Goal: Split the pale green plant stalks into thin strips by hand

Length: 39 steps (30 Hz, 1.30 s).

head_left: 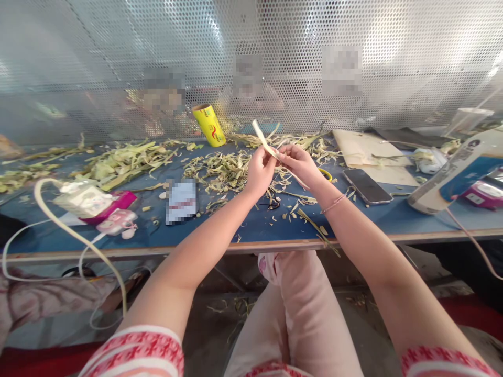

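A long blue workbench (251,225) is backed by a perforated metal screen (298,57). Heaps of green-yellow leaf scraps (129,162) are spread along its far edge, thickest toward the left. A yellow roll (209,124) is propped against the screen near the middle, and a phone (367,186) is laid flat toward the right end. Above the bench's middle, a pale leaf strip (264,140) is pinched between the left hand (259,170) and the right hand (301,162), both closed on it; it appears to be partly split, though the fingers hide this.
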Available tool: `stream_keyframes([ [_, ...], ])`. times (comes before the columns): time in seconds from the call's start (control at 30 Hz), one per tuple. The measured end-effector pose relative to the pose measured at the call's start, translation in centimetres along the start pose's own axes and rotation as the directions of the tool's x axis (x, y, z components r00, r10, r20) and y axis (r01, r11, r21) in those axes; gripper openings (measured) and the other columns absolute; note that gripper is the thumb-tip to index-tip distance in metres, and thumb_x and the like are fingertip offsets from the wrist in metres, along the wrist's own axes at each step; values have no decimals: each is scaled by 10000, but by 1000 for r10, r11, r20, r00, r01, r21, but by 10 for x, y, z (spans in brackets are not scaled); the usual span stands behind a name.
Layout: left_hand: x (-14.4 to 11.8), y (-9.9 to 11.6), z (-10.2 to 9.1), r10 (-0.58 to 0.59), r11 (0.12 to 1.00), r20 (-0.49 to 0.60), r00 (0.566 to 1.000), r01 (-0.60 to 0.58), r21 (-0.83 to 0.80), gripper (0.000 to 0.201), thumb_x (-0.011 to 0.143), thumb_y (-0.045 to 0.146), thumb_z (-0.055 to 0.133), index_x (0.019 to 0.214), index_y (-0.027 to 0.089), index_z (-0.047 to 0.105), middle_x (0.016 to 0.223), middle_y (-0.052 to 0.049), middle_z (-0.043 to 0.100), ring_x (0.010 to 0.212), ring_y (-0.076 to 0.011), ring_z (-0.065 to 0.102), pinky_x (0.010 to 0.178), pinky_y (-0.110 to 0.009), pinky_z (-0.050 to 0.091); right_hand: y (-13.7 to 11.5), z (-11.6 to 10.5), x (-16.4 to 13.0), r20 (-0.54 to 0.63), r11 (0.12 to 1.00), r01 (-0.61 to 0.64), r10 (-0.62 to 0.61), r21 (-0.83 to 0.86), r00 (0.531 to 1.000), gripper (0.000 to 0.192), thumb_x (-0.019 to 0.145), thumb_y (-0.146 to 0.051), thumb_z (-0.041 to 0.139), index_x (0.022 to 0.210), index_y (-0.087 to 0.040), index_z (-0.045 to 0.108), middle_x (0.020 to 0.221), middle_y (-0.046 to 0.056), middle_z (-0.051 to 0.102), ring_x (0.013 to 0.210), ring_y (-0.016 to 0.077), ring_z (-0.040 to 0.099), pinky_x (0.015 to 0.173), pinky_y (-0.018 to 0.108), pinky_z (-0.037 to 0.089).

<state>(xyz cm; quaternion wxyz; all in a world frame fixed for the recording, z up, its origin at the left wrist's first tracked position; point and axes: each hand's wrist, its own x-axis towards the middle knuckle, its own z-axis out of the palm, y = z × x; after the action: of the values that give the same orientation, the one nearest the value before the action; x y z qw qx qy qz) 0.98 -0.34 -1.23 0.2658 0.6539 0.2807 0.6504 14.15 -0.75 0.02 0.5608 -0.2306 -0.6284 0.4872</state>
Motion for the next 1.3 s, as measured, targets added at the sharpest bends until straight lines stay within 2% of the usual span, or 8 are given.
stream_keyframes([
  [0.13,2,0,0,-95,990,-10,995,94,-107,203,829,379,629,826,208,520,755,1,639,680,-102,628,675,-256,524,-3,2,0,-43,996,-27,30,80,999,329,698,-422,772,747,-183,552,647,-45,541,583,50,483,568,207,412],
  [0.27,2,-1,0,-98,987,-22,995,94,-133,221,827,398,629,849,211,513,794,-13,666,720,-107,651,729,-275,537,-5,1,0,-118,992,-52,65,111,991,333,685,-397,785,729,-186,531,594,-68,508,549,36,474,552,184,413],
  [0.43,1,-1,0,6,994,-41,999,-10,-106,238,833,432,615,837,212,524,832,-30,680,792,-116,665,785,-292,534,-2,-2,4,-253,990,-42,75,135,965,337,681,-385,788,724,-198,511,608,-73,501,551,34,491,583,185,458],
  [0.63,-3,9,-1,165,983,-7,986,-164,79,215,866,425,570,848,211,571,846,-30,689,817,-117,659,792,-292,524,2,-3,7,-322,995,-22,54,100,945,305,712,-380,762,724,-195,520,626,-63,498,540,34,477,587,203,469],
  [0.9,-6,16,-4,243,934,40,969,-245,259,165,873,364,571,835,205,595,807,-18,698,753,-118,650,748,-277,511,4,-2,7,-304,974,20,-90,-225,948,255,749,-358,706,736,-199,508,649,-47,533,559,60,523,581,238,460],
  [1.03,-3,15,-4,152,969,-3,988,-148,200,166,845,373,605,825,208,615,779,-16,695,699,-120,644,707,-274,513,4,-2,6,-251,927,34,-135,-372,959,103,793,-261,615,749,-196,548,631,-32,553,601,92,543,621,265,454],
  [1.1,-2,13,-4,80,991,-36,996,-76,108,204,828,411,618,824,207,611,773,-19,691,687,-121,650,692,-273,521,4,-2,5,-215,930,36,-123,-366,969,15,784,-206,573,775,-194,575,649,-25,569,636,103,549,666,280,462],
  [1.3,-1,17,-4,5,999,-80,997,-1,45,259,798,457,639,816,201,603,798,-19,701,577,-91,615,569,-231,501,9,1,4,-75,978,64,-80,-201,994,271,644,-108,565,898,-199,587,839,4,625,788,128,582,780,293,491],
])
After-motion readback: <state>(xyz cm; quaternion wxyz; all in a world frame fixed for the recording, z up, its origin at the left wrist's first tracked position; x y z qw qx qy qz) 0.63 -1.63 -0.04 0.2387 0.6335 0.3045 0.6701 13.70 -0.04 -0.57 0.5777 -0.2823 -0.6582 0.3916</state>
